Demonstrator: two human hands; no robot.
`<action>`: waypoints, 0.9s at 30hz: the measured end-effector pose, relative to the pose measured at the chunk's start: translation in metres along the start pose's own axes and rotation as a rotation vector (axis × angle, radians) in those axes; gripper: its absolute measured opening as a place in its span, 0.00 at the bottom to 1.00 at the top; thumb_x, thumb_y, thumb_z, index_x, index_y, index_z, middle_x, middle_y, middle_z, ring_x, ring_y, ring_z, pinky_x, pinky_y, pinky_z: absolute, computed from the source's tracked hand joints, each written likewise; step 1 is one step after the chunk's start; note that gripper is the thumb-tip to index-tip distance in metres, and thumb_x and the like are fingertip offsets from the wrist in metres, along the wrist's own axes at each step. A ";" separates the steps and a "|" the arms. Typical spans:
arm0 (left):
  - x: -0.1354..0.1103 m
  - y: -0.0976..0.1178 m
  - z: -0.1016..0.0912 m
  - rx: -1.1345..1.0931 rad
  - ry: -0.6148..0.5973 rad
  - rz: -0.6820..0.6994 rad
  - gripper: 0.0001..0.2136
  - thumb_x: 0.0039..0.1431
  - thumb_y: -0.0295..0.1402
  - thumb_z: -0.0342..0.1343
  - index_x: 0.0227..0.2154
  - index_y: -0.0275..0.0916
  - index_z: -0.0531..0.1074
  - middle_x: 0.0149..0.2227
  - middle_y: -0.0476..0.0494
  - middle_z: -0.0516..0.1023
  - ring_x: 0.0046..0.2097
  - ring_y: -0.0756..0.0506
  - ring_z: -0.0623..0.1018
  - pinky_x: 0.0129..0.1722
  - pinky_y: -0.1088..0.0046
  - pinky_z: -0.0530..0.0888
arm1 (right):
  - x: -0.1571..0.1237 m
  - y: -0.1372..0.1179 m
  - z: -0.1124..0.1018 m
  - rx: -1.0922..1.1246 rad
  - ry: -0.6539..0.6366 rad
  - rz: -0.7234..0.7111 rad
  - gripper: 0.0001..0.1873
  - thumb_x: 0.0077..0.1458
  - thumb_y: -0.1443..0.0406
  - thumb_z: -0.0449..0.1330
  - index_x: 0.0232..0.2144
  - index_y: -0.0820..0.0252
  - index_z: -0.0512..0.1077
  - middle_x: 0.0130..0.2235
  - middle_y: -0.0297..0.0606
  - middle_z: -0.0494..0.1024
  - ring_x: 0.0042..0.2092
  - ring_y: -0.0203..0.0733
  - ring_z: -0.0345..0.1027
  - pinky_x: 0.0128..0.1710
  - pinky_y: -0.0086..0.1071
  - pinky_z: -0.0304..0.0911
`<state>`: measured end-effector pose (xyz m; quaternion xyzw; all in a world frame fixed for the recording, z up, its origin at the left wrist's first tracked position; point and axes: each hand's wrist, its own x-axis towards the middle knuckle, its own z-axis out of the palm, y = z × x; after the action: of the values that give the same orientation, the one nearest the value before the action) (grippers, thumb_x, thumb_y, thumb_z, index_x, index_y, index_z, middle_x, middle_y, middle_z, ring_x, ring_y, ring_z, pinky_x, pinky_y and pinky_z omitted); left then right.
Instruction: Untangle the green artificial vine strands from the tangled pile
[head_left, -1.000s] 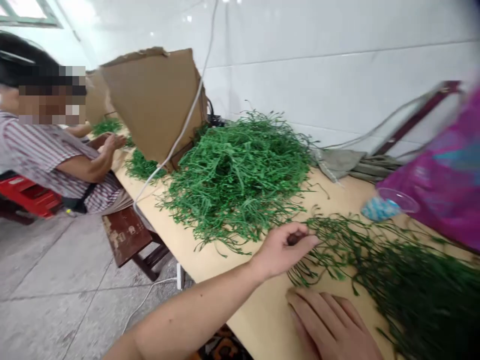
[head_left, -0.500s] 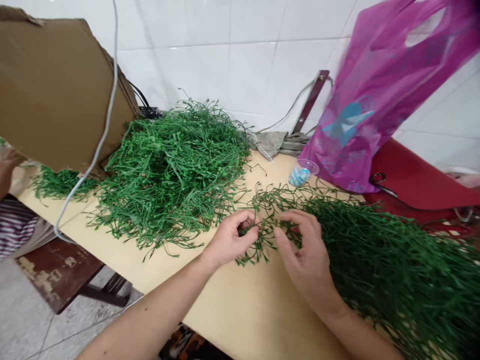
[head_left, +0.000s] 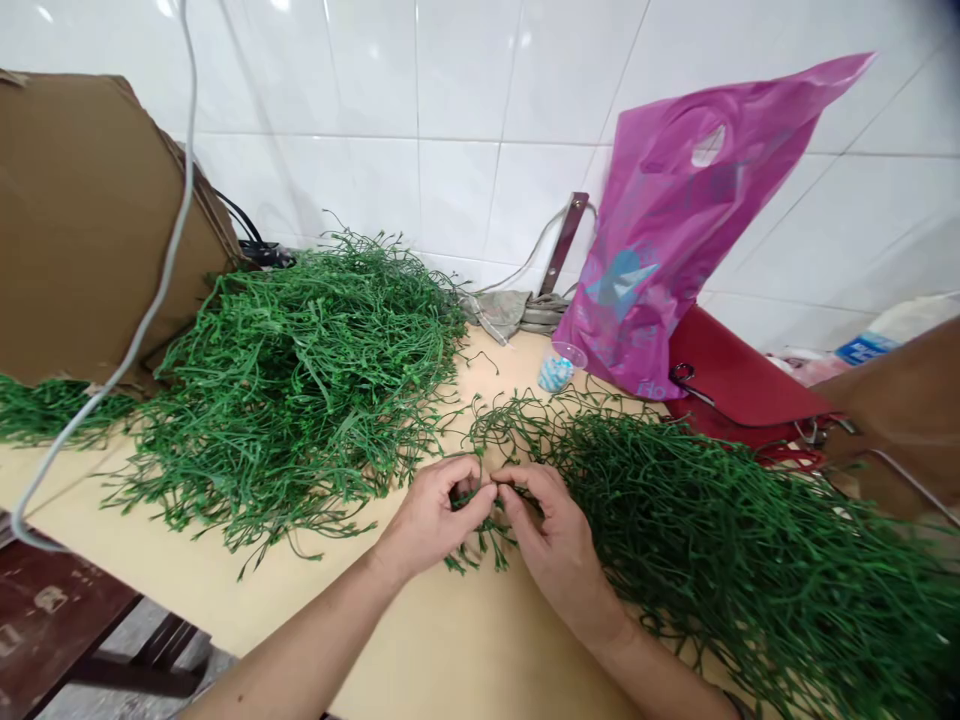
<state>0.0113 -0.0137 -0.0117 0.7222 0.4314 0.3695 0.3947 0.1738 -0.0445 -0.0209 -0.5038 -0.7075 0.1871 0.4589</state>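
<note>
- The left hand (head_left: 435, 510) is curled, its thumb and forefinger drawn to a narrow pinch on 1 small bunch of green stems (head_left: 484, 552), whose ends poke out below the fingers.
- The right hand (head_left: 551, 535) is also narrow: its thumb and forefinger come together right at the left hand's fingertips, though I cannot tell whether a stem lies between them.
- Both hands are just above the table (head_left: 465, 650), between 2 piles of greenery and nearer its front edge than its wall edge.
- The left pile (head_left: 300, 370) is a broad heap reaching from the wall edge of the table toward its front edge.
- The right pile (head_left: 750, 540) spreads just beside the right hand, and its loose strands trail toward the fingertips of both hands.
- Behind the right pile, toward the wall edge, is 1 clear cup (head_left: 555, 374) with blue and white contents, just in front of a purple bag (head_left: 660, 230).
- A red bag (head_left: 739, 380) is beside the purple bag, behind the right pile.
- A grey cloth (head_left: 502, 312) lies along the wall edge.
- A cardboard sheet (head_left: 82, 230) stands left of the left pile, with a white cord (head_left: 176, 230) hanging across it.
</note>
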 end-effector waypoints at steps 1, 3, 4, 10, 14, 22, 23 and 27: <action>0.000 0.000 0.000 0.003 0.005 -0.007 0.12 0.61 0.33 0.52 0.23 0.40 0.61 0.24 0.54 0.58 0.28 0.50 0.60 0.29 0.74 0.58 | 0.000 0.000 0.000 -0.007 0.000 0.002 0.08 0.62 0.69 0.55 0.40 0.57 0.74 0.38 0.38 0.79 0.43 0.45 0.70 0.43 0.38 0.67; 0.001 0.000 0.000 0.011 0.013 -0.016 0.12 0.61 0.33 0.52 0.23 0.40 0.60 0.24 0.54 0.58 0.28 0.50 0.61 0.29 0.74 0.58 | 0.000 0.000 0.001 -0.038 0.007 0.002 0.08 0.61 0.71 0.54 0.39 0.56 0.73 0.38 0.38 0.78 0.42 0.45 0.69 0.43 0.38 0.66; 0.001 0.001 0.000 0.018 0.013 -0.015 0.12 0.61 0.33 0.52 0.23 0.40 0.59 0.24 0.54 0.58 0.29 0.50 0.61 0.29 0.74 0.58 | -0.001 -0.001 0.001 -0.069 0.007 -0.003 0.09 0.61 0.71 0.54 0.38 0.56 0.73 0.37 0.38 0.78 0.42 0.45 0.69 0.42 0.38 0.65; 0.000 0.000 0.001 0.077 -0.016 0.008 0.13 0.58 0.29 0.51 0.22 0.41 0.54 0.23 0.55 0.57 0.28 0.50 0.60 0.30 0.74 0.57 | -0.003 -0.005 0.000 -0.251 -0.100 -0.060 0.08 0.61 0.73 0.54 0.37 0.57 0.71 0.35 0.36 0.77 0.40 0.45 0.68 0.42 0.39 0.59; -0.001 0.000 0.002 0.123 -0.060 0.021 0.14 0.58 0.29 0.52 0.21 0.41 0.53 0.22 0.55 0.57 0.27 0.50 0.60 0.29 0.73 0.55 | -0.006 -0.001 0.003 -0.304 -0.153 -0.057 0.10 0.63 0.74 0.50 0.38 0.58 0.69 0.36 0.38 0.76 0.39 0.45 0.66 0.41 0.38 0.57; -0.003 0.000 0.001 0.098 -0.068 0.003 0.15 0.60 0.33 0.52 0.22 0.41 0.53 0.22 0.55 0.57 0.28 0.50 0.59 0.29 0.73 0.56 | -0.005 0.010 0.006 -0.322 -0.231 -0.099 0.14 0.65 0.73 0.48 0.31 0.58 0.68 0.31 0.38 0.73 0.36 0.47 0.61 0.37 0.38 0.54; -0.003 -0.001 0.001 0.081 -0.062 -0.007 0.16 0.61 0.35 0.53 0.21 0.41 0.53 0.23 0.55 0.56 0.28 0.50 0.59 0.29 0.73 0.55 | -0.004 0.009 0.005 -0.317 -0.236 -0.102 0.14 0.65 0.73 0.47 0.31 0.58 0.68 0.32 0.38 0.74 0.36 0.46 0.61 0.37 0.37 0.54; -0.001 -0.009 -0.001 -0.090 -0.061 -0.068 0.18 0.62 0.41 0.53 0.22 0.40 0.55 0.24 0.54 0.56 0.29 0.50 0.58 0.29 0.73 0.56 | -0.001 0.009 0.004 -0.185 -0.238 -0.075 0.14 0.68 0.69 0.47 0.31 0.57 0.69 0.32 0.35 0.74 0.36 0.43 0.64 0.38 0.35 0.56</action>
<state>0.0070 -0.0117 -0.0197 0.6996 0.4265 0.3525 0.4521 0.1753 -0.0410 -0.0302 -0.4913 -0.7896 0.1622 0.3300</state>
